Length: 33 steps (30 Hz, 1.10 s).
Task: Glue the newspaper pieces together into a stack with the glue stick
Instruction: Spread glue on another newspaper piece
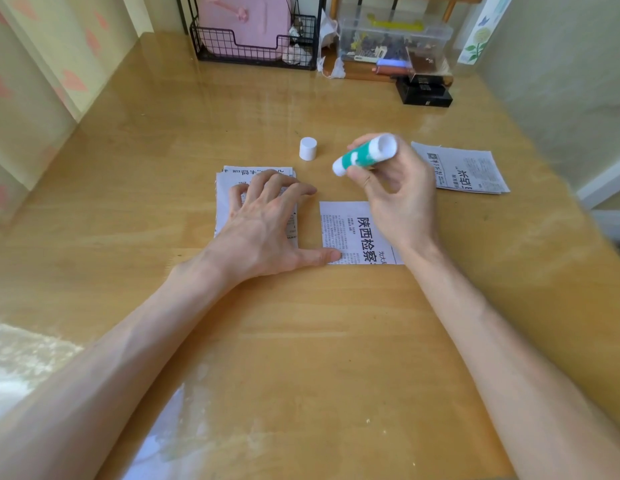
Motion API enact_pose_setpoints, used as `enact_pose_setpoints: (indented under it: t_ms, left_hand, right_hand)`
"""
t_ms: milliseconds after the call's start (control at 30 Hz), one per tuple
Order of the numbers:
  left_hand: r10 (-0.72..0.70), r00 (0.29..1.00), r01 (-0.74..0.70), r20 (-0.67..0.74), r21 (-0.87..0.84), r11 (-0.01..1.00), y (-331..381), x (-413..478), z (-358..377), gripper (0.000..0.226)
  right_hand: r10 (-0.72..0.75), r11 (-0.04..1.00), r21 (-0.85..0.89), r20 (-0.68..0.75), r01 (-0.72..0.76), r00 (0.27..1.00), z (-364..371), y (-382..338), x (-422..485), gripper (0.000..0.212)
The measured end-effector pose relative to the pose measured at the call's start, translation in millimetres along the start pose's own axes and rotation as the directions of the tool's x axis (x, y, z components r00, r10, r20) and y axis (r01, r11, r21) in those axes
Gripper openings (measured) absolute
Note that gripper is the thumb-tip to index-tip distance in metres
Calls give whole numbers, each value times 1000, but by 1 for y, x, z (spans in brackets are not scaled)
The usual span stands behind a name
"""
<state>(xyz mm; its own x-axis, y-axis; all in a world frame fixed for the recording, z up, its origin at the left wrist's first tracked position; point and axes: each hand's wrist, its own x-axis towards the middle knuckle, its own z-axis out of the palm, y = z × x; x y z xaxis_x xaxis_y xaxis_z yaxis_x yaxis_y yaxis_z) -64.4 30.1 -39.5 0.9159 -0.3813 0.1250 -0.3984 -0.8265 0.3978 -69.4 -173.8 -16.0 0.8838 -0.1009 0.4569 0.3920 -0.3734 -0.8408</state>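
Note:
My left hand [267,220] lies flat with spread fingers on a stack of newspaper pieces [232,181] left of centre; its thumb touches the lower left corner of a single newspaper piece [350,230] with a large black headline. My right hand [395,192] hovers above that single piece and grips a green and white glue stick [365,154], uncapped and held nearly level. The white cap [308,148] stands upright on the table behind the stack. More newspaper pieces [464,171] lie in a small pile at the right.
The wooden table [301,341] has a black wire rack [256,46] with a pink item at the back. A clear plastic box [395,39] and a black box [424,93] sit at the back right. Walls close in left and right.

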Motion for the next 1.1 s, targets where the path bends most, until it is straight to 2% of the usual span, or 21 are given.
enact_pose_setpoints:
  t_ms: [100,267,433,767,1100]
  left_hand:
    - [1,1000,-1,5,2,1000,0,0,0,112]
    - [19,1000,-19,-17,1,1000,0,-1,0,107]
    - [26,999,-26,-30,-1,1000,0,-1,2,104]
    - [45,998,-45,-39,-10,999,0,-1,3,102]
    - [44,999,-44,-11,1,999,0,0,3,106]
  right_hand:
    - [3,1000,5,8,-3,1000,-9,-3,1,22]
    - [66,998,-23,183,-62,981,-21,-6,-16,20]
    - [62,996,-87,343,-34,937,-24,-11,-29,24]
    - [70,987,-163,423,0,903,-23,-13,-33,22]
    - [97,981,-195,482,-1,871,-24,-16,-31,29]
